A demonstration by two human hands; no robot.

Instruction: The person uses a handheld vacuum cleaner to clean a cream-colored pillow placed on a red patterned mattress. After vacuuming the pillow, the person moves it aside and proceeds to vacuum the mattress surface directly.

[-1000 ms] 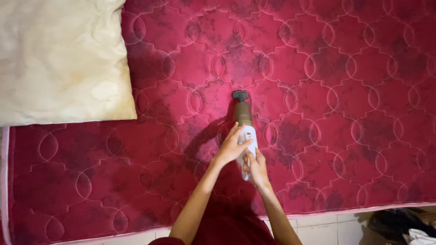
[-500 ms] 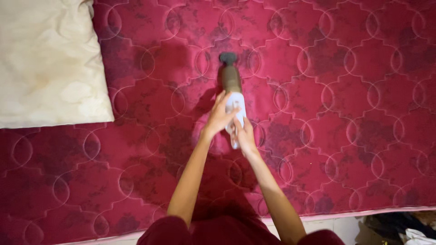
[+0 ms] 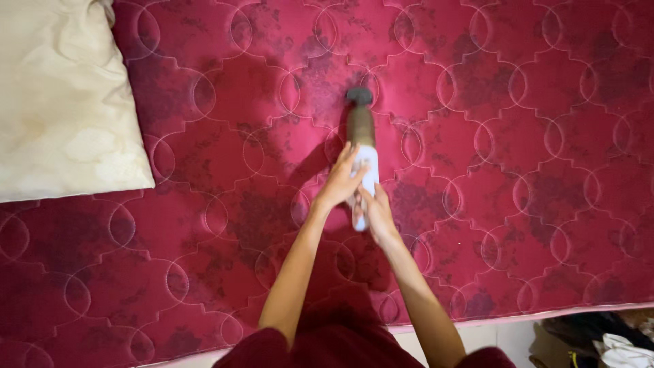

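Both arms reach out from the mattress's near edge, the right hand [image 3: 378, 217] gripping the rear of a handheld vacuum [image 3: 361, 153] and the left hand [image 3: 340, 180] wrapped over its white body. The vacuum's dark nozzle presses the red quilted mattress [image 3: 518, 150] near its middle, slightly lower in view than half a second earlier. Beyond, a cream pillow [image 3: 65, 102] lies at upper left, now further toward that edge.
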